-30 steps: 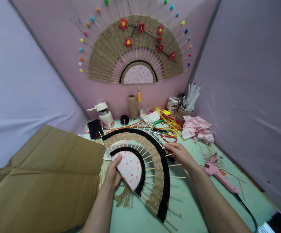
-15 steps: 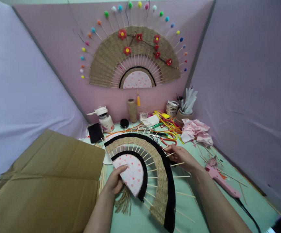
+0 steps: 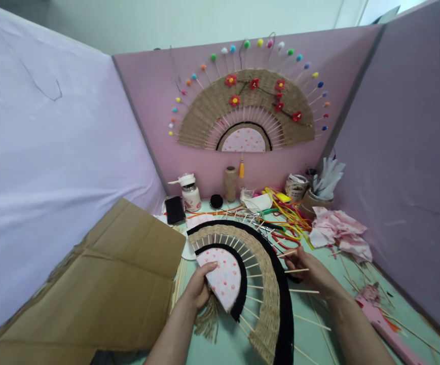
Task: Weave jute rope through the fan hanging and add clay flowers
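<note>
A half-round woven fan is tilted over the table, with a pink spotted centre, bands of tan weave and black yarn, and thin wooden sticks poking out past its edge. My left hand grips the spotted centre at its straight edge, thumb on top. Tan fringe hangs beneath that hand. At the fan's outer right edge, my right hand has its fingers closed among the stick ends. A dark strand, seemingly the black yarn, shows by its fingers; the fingertips are partly hidden by the sticks.
Folded cardboard lies at left. Behind the fan are a phone, a white bottle, a cardboard tube and coloured pipe cleaners. Crumpled pink paper and a pink glue gun sit at right. A finished fan hangs ahead.
The view has shifted, so everything sits further right and lower in the picture. My right hand has moved slightly down along the fan's outer edge. My left hand keeps its grip.
</note>
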A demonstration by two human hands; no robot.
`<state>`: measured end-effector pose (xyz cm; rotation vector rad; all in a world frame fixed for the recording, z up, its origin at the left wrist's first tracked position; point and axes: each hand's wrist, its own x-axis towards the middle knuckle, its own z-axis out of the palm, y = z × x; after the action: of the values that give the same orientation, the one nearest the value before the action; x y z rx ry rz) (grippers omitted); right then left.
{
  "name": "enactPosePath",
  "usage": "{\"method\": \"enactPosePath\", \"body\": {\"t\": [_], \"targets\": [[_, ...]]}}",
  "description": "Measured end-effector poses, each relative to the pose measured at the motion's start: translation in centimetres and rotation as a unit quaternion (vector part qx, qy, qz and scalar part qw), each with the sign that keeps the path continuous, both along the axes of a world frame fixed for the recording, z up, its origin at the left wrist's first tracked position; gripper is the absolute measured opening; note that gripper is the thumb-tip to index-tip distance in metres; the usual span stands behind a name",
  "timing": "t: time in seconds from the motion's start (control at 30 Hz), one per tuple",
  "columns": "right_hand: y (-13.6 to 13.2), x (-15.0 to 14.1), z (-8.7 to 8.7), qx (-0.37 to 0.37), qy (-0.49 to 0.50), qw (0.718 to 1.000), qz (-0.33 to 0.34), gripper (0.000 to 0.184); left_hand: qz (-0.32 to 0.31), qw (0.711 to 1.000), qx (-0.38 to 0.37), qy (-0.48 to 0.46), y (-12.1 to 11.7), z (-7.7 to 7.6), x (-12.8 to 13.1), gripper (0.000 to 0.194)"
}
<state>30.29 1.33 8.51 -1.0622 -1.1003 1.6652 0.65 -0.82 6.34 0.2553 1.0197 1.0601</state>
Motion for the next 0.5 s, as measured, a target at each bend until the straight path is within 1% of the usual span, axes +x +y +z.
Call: {"method": "enactPosePath", "body": {"t": [0.23,0.37,0.5], "targets": [[0.08,0.04,0.31,-0.012,-0.036,0.999,-0.015,0.057,-0.007,1.0,-0.011,0.013,0.24,-0.43,0.12,0.021],[0.13,0.09,0.41,-0.015,-0.037,0.999,-0.014,0.057,0.002,1.0,-0.019,0.019,0.38,-0.13,0.16,0.021],[0.28,0.39,-0.03,-0.009,-0.021,1.0,-0.017,0.057,0.005,1.0,-0.018,0.017,0.44,0.3,0.14,0.017]]}}
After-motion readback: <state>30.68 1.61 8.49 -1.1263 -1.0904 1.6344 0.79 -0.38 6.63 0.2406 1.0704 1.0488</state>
